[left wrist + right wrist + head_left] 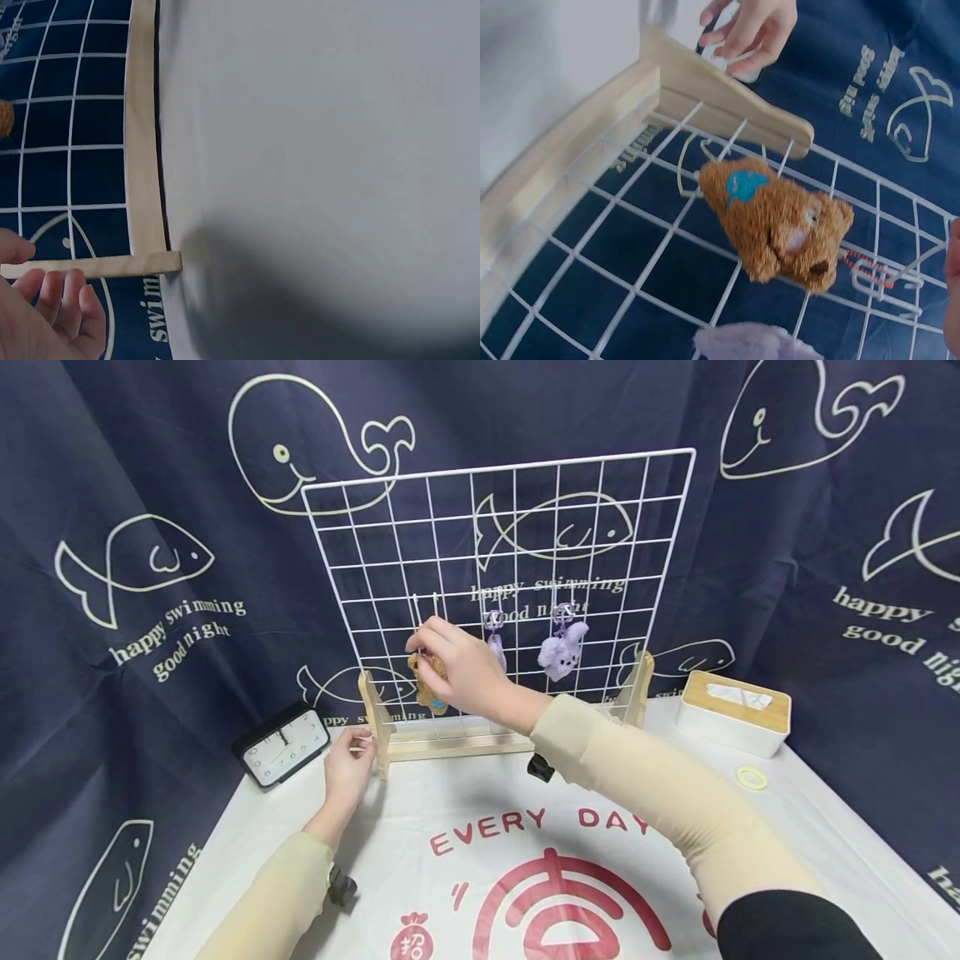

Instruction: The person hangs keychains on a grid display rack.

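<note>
A brown plush bear charm [769, 217] with a blue patch hangs by an orange-and-white cord loop on a white hook [889, 285] of the wire grid [487, 547]. My right hand [468, 672] is over the bear's upper part in the head view, thumb and fingers bent. In the right wrist view only its fingertips [954, 262] show, right at the hook's outer end; I cannot tell whether they pinch it. Beside the wooden stand's left upright [372, 718], my left hand [351, 768] has loosely bent fingers, their tips close to the wood.
Two purple plush charms hang right of the bear, one partly hidden [497, 652] and one in plain sight [561, 656]. A clock [285, 747] stands at the left. Rightward are a tissue box [731, 714] and a yellow ring [752, 777]. A dark curtain [465, 410] backs the table.
</note>
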